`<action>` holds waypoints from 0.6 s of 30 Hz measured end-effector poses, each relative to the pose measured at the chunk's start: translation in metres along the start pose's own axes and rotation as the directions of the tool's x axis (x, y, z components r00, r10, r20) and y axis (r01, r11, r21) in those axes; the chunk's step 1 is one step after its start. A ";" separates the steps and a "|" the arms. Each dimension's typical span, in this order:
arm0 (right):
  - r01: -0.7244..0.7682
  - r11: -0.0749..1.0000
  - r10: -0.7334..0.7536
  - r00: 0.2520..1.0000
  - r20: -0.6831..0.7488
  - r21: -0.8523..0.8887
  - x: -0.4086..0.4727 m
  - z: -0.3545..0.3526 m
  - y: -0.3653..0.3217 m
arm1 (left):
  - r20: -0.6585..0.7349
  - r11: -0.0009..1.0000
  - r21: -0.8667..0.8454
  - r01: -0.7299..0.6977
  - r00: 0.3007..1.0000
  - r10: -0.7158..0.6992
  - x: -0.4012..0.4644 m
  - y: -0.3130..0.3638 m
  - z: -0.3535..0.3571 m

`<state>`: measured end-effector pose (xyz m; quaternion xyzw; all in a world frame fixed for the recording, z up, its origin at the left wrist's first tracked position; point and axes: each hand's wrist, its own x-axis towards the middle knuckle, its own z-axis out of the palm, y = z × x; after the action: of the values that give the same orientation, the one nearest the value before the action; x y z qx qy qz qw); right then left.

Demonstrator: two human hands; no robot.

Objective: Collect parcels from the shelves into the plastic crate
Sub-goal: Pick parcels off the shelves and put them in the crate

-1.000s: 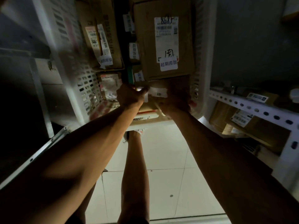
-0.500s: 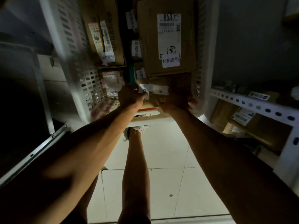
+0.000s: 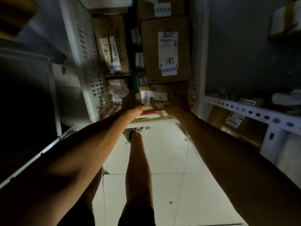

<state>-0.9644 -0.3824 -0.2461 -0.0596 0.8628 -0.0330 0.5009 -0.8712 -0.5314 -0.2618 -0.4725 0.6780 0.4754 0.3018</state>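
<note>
We grip a small parcel (image 3: 157, 99) with left hand (image 3: 131, 103) and right hand (image 3: 176, 103), inside the plastic crate (image 3: 96, 95), near end.

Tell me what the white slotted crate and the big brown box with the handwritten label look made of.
White slotted crate: probably moulded plastic, matte, judging by its regular grid of slots. Big brown box: corrugated cardboard by its look, dull brown with creased edges and a white paper label stuck on.

The crate (image 3: 91, 88) is white with a grid of small slots. The parcels inside, such as the big box (image 3: 151, 51), are brown cardboard with white labels bearing black print. The floor (image 3: 162, 157) is pale tile, possibly cream in this dim light.
</note>
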 end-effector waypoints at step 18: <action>0.084 0.980 -0.123 0.969 -0.215 -0.182 -0.338 -0.140 -0.049 | 0.201 0.383 0.813 -0.438 0.829 0.522 -0.320 0.133 -0.165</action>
<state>-0.9160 -0.3858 0.1198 -0.1434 0.9094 0.0085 0.3903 -0.8696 -0.5577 0.1209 -0.0742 0.9384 0.1393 0.3075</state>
